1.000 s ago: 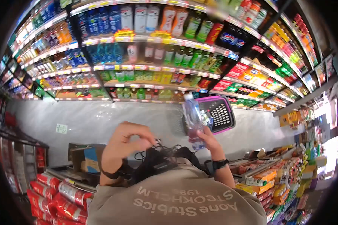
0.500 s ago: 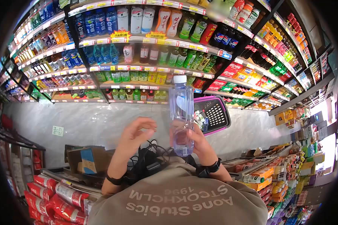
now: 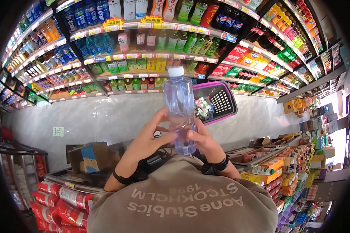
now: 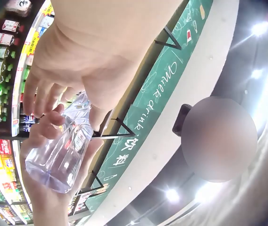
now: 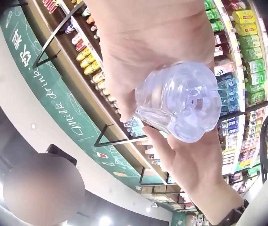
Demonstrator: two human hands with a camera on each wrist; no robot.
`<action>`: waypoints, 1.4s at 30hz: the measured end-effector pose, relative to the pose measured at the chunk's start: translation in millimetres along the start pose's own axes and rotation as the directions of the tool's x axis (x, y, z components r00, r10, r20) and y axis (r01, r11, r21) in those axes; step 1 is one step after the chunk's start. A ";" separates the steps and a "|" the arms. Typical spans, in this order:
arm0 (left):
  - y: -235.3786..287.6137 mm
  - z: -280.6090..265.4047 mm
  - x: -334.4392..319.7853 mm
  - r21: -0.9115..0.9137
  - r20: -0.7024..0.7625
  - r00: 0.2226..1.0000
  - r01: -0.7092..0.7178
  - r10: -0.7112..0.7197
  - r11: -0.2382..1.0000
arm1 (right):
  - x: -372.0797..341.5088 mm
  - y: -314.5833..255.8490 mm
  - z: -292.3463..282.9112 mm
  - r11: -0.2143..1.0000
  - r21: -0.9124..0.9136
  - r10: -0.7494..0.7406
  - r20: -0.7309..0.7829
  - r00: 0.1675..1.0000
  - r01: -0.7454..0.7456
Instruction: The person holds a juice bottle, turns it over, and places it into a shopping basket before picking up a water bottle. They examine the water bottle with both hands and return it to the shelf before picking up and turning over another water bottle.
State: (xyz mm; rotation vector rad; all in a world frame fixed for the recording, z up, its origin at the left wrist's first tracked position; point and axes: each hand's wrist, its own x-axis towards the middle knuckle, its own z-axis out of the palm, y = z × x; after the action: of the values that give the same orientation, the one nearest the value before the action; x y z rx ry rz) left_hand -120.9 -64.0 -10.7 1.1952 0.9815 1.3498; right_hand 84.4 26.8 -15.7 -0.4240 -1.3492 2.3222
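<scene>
A clear plastic bottle (image 3: pixel 179 97) with a white cap stands upright in front of my chest in the head view, its label gone or not visible. My right hand (image 3: pixel 208 141) grips its lower part, thumb across the front. From the other side my left hand (image 3: pixel 149 136) holds it too, with the thumb low on the bottle and the fingers reaching behind. The left wrist view shows the bottle (image 4: pixel 61 160) between both hands. Its moulded base (image 5: pixel 190 103) faces the right wrist camera.
A black shopping basket (image 3: pixel 221 99) with a pink rim sits on the grey floor, holding several packaged items. Long shelves (image 3: pixel 155 73) of bottled drinks run along the far side. Near me are an open cardboard box (image 3: pixel 99 155) and red packs (image 3: pixel 72 215).
The bottle has come left and closer to my body, turning from tilted to upright. My left hand, at first apart from it, has moved right and taken hold of it.
</scene>
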 end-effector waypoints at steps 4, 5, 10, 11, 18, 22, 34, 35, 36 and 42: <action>-12.0 26.5 9.4 -0.092 -0.282 0.959 -0.064 0.036 0.994 | 3.1 7.9 18.8 0.999 -0.026 -0.046 -0.118 0.992 0.043; -12.4 37.3 10.3 -0.111 -0.346 0.937 -0.082 0.039 0.990 | 7.6 12.8 34.4 0.995 -0.080 -0.067 -0.209 0.976 0.051; 9.1 54.5 24.3 -0.221 -0.351 0.935 -0.041 -0.040 0.974 | 19.7 13.8 46.6 0.993 -0.106 -0.101 -0.450 0.887 0.059; 10.3 56.0 23.8 -0.224 -0.353 0.933 -0.017 -0.065 0.974 | 19.1 15.2 47.9 0.994 -0.091 -0.093 -0.481 0.872 0.055; -21.7 53.3 20.1 -0.093 -0.332 0.943 -0.041 0.008 0.995 | 1.4 36.2 18.2 0.993 -0.107 -0.096 -0.398 0.912 0.058; -32.0 36.2 17.5 -0.184 -0.106 0.993 0.029 -0.049 0.982 | -14.0 25.3 -6.6 0.992 0.116 -0.047 -0.082 0.996 0.056; -10.4 36.8 22.2 -0.202 -0.221 0.959 0.134 -0.178 0.970 | -19.8 26.4 8.6 0.999 -0.029 0.019 -0.231 0.973 -0.027; -9.2 36.0 24.4 -0.207 -0.220 0.960 0.128 -0.174 0.970 | -19.5 31.9 5.5 0.999 -0.019 0.044 -0.222 0.974 -0.049; -12.0 35.9 24.5 -0.213 -0.221 0.963 0.103 -0.151 0.972 | -16.9 32.9 5.6 0.998 -0.009 0.066 -0.204 0.977 -0.069; -18.3 41.4 17.9 -0.148 -0.267 0.962 0.023 -0.063 0.989 | -16.8 4.6 19.7 0.988 0.097 0.140 -0.175 0.975 -0.124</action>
State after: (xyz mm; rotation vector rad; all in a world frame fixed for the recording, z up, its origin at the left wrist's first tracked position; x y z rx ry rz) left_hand -76.3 -46.2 -19.1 0.8902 1.0751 1.5501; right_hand 89.0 1.7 -9.3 -0.6989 -1.1628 2.3714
